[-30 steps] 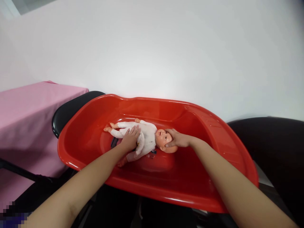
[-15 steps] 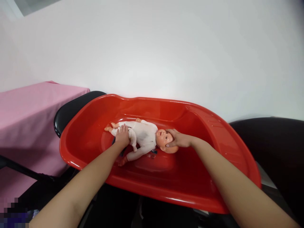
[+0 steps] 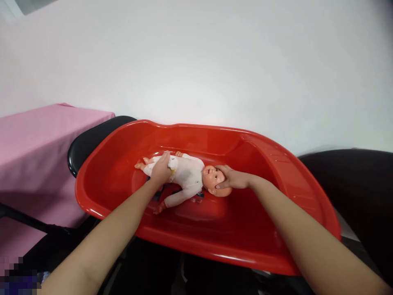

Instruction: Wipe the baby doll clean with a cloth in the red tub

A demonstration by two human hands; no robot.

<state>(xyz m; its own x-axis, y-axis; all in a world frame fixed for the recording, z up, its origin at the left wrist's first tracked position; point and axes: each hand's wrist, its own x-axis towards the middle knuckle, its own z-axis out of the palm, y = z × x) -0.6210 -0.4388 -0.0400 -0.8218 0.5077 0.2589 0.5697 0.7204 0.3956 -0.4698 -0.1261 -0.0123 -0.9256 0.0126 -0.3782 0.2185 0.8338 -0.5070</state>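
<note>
A baby doll [image 3: 187,170] in white clothing lies on its back in a red baby bath [image 3: 208,248], feet to the left and head to the right. My right hand [image 3: 235,178] is wrapped round the top of its head, thumb by the face. Across the doll's hips and belly is my left hand [image 3: 161,169], closed on a small whitish cloth [image 3: 172,164] with a yellowish patch. Most of that cloth is hidden by the hand. The doll's near arm stretches out toward the near side of the bath.
Left of the bath is a table under a pink cloth [image 3: 46,135], with a black chair back [image 3: 87,141] between them. A large black rounded object [image 3: 359,180] stands at the right. Behind everything rises a white wall [image 3: 196,61].
My left hand has turned and shifted slightly on the doll's belly. The cloth that hung over the doll's near side is now bunched at my fingers. My right hand keeps its hold.
</note>
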